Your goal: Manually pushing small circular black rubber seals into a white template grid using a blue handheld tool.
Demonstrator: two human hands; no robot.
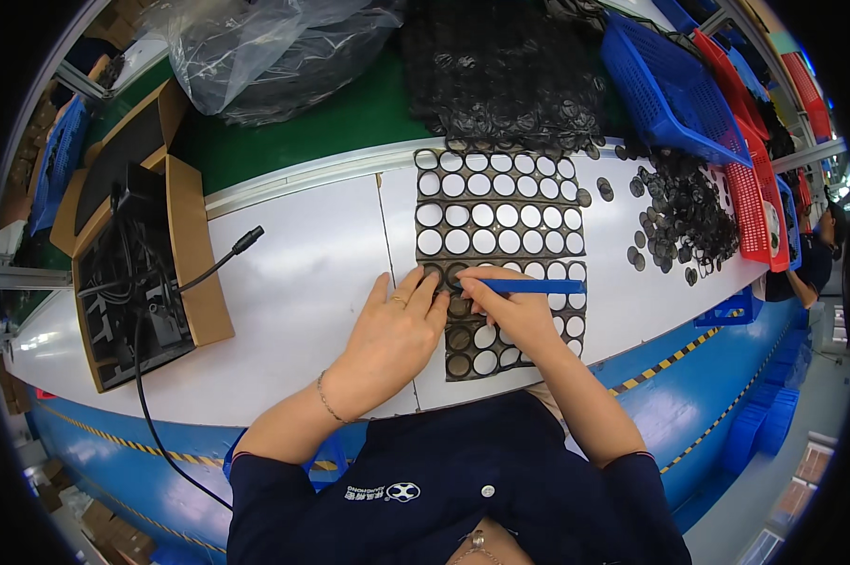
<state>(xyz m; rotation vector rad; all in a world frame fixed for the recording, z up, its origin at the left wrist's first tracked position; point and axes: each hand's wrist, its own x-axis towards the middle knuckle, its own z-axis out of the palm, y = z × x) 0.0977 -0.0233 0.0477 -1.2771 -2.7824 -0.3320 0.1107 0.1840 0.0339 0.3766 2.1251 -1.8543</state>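
Rows of round pieces with dark rims lie on the white table as dark-backed sheets. Most of these rounds have white faces, while several at the left of the nearest sheet are dark. My right hand is closed around a slim blue pen-shaped tool, whose tip is hidden by my fingers. Its fingertips are at the dark rounds near the sheet's left edge. Beside it, my left hand lies palm down with fingers stretched, the fingertips touching that edge.
Loose dark discs are heaped at the right, near blue and red baskets. Black netlike material and a clear plastic bag lie at the back. An open cardboard box of black cables stands left; one cable hangs over the front edge.
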